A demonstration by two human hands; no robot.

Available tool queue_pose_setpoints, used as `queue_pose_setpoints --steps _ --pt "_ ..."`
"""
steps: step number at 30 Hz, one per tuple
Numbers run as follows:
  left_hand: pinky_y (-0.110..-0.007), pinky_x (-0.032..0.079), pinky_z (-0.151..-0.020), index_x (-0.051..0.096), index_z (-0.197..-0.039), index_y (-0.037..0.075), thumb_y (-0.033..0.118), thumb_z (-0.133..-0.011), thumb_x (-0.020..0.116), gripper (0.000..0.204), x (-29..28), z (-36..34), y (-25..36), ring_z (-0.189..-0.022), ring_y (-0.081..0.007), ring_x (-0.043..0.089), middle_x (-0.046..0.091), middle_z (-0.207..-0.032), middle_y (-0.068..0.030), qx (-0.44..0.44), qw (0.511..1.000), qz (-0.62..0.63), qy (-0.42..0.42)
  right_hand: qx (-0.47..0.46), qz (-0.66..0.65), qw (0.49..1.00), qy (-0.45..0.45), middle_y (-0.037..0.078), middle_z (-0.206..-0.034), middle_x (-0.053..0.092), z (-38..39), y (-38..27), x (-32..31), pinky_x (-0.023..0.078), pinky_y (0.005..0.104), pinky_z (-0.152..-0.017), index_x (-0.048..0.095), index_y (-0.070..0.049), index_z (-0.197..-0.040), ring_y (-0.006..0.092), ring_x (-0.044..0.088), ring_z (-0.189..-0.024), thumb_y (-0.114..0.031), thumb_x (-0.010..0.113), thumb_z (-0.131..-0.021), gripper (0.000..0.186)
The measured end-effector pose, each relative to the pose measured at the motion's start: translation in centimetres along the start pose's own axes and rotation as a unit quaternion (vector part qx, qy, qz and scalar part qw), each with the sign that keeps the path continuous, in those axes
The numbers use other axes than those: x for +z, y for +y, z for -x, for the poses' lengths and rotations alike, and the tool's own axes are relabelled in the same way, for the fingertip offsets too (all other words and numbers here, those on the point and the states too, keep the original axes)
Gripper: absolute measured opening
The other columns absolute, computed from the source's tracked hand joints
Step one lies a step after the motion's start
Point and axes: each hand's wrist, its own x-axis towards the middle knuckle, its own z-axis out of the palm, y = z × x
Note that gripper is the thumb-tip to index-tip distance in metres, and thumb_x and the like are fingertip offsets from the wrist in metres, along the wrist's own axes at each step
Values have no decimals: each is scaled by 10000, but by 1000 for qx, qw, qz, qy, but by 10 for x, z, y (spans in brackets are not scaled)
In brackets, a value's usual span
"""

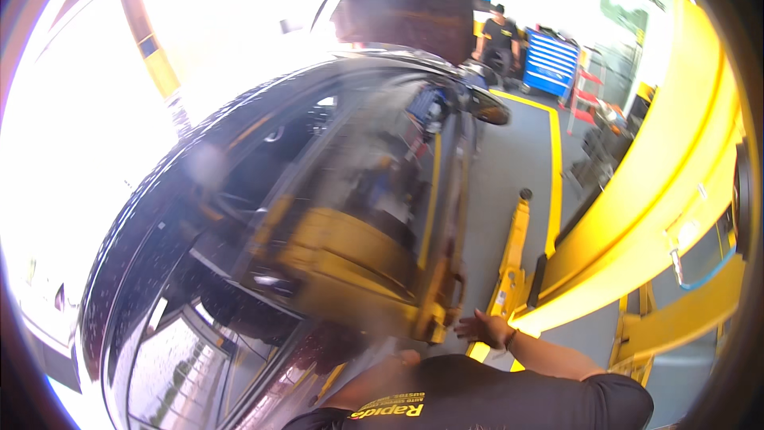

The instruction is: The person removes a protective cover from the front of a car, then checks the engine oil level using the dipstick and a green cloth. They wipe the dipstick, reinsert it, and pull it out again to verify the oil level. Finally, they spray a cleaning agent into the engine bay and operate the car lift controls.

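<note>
You stand at the flank of a dark, glossy car, which takes up the left half of the workshop floor, its side mirror jutting over the grey paint. Your right hand hangs low off the car's side, fingers fanned apart and nothing between them, a dark band at the wrist. The elbow bends outward, probably for balance in the narrow gap between bodywork and lift. Your left hand blurs in front of your dark shirt, close to the car; whether it grips or touches anything, you cannot tell from here.

Just ahead of your right hand, a yellow lift arm lies low along the floor, its round-tipped end pointing away from you. It lies beside the car rather than beneath it, perhaps so the vehicle's side is left unobstructed. The yellow lift post rises to the right, beyond the painted yellow line, with a blue hose looping at its flank. At the floor's far end, a co-worker stands by a blue tool cabinet, which seems parked there to keep the walkway passable.
</note>
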Motion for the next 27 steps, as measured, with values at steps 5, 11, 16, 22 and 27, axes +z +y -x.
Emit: queue_pose_setpoints --steps 5,11,16,22,27 --pt "-433 524 -743 652 -1145 32 202 -874 583 327 4 -10 9 -840 -332 666 697 -949 -143 -9 997 73 9 -169 -30 985 -3 184 -1275 602 44 -62 40 424 407 -1018 523 0 -1315 320 574 -1183 -424 463 -1009 526" --pt "-371 519 -652 650 -1100 40 179 -889 578 262 -47 -34 69 -697 -268 646 691 -849 -117 5 972 236 2 -289 191 938 27 152 -1173 655 58 -91 29 484 377 -965 551 26 -1271 254 639 -1074 -317 501 -1013 432" --pt "-339 485 -735 569 -1182 75 311 -949 530 334 -125 -77 121 -855 -198 575 609 -1028 -94 194 967 105 127 -313 488 810 89 167 -1178 639 13 -154 22 481 409 -948 555 -9 -1275 321 627 -1054 -363 578 -953 480" --pt "-439 426 -996 459 -1379 83 560 -945 443 645 -253 -145 266 -1234 -276 512 512 -1379 -119 337 836 430 -52 -381 650 547 364 146 -1356 520 -85 -216 -55 352 510 -1067 554 -74 -1281 323 559 -1174 -363 581 -921 463" --pt "-466 339 -1081 474 -1353 36 695 -936 280 803 -341 -208 392 -1306 -282 437 449 -1441 -139 218 616 700 -287 -345 586 505 531 132 -1116 664 -91 -325 -188 425 499 -999 606 -76 -1177 312 649 -1016 -345 555 -946 358"
